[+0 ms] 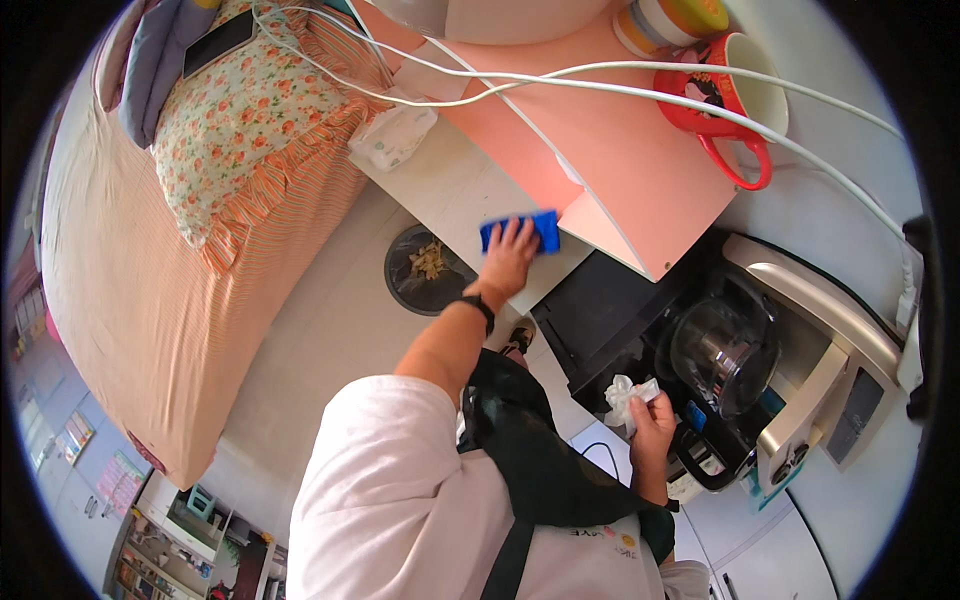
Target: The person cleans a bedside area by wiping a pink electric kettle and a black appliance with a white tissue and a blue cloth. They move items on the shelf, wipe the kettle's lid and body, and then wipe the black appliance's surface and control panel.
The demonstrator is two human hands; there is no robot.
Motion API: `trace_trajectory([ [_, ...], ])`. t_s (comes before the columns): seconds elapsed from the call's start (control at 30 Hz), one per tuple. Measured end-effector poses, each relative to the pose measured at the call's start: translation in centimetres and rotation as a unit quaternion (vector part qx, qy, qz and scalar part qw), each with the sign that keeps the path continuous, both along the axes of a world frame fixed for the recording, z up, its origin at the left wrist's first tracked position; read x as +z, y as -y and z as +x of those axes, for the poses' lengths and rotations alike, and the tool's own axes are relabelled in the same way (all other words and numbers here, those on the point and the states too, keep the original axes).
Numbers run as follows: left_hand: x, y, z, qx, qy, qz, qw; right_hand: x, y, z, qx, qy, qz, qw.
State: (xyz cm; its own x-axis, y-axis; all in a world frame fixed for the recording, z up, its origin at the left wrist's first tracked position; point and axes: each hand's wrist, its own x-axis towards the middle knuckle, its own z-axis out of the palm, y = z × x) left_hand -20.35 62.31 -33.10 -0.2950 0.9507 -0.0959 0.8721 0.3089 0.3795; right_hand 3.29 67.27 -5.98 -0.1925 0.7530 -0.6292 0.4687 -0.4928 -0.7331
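My left hand (508,264), with a dark band at the wrist, lies palm down on a folded blue cloth (549,229). Beneath the cloth is a pale board (465,199), the low shelf beside a pink cabinet (622,165). The cloth is slightly blurred. On the right, my right hand (651,421) pinches a crumpled white tissue (621,397) between thumb and fingers. It is close to a gold-and-black appliance with a glass jug (724,356). A soft plastic pack (395,135) sits at the board's far end.
A round black bin (397,279) with dry scraps stands on the floor beside the board. The bed (142,300) holds a floral pillow (247,142) and a phone (219,43). White cables (480,73) cross above the cabinet, near a red mug (705,112) and a yellow-lidded jar (667,22).
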Motion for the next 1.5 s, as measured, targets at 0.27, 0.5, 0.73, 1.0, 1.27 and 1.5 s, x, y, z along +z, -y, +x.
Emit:
trace_trajectory([
  [0.27, -2.0, 5.1, -11.4, 0.193, -0.05, 0.049, 0.979, -0.4, 0.2, 1.3, 0.025, 0.009, 0.015, 1.0],
  [0.5, -1.8, 6.9, -5.2, 0.198, 0.019, -0.006, 0.98, -0.3, 0.7, 1.7, 0.033, 0.018, 0.024, 0.999],
  [0.73, 1.6, 6.7, 4.7, -0.078, 0.044, -0.063, 0.994, -0.2, 0.4, 2.7, 0.016, -0.014, 0.037, 0.999],
  [1.0, 1.2, -5.2, 3.4, -0.064, 0.049, 0.012, 0.997, -0.6, 1.2, 3.4, 0.01, -0.02, 0.021, 1.0],
  [1.27, 1.5, -1.5, 4.7, -0.198, -0.064, -0.049, 0.977, -1.3, 1.0, 3.4, 0.011, 0.005, 0.032, 0.999],
  [1.5, 0.1, 7.0, -5.1, -0.052, 0.032, -0.021, 0.998, -1.5, 0.9, 3.5, 0.015, 0.013, 0.031, 0.999],
])
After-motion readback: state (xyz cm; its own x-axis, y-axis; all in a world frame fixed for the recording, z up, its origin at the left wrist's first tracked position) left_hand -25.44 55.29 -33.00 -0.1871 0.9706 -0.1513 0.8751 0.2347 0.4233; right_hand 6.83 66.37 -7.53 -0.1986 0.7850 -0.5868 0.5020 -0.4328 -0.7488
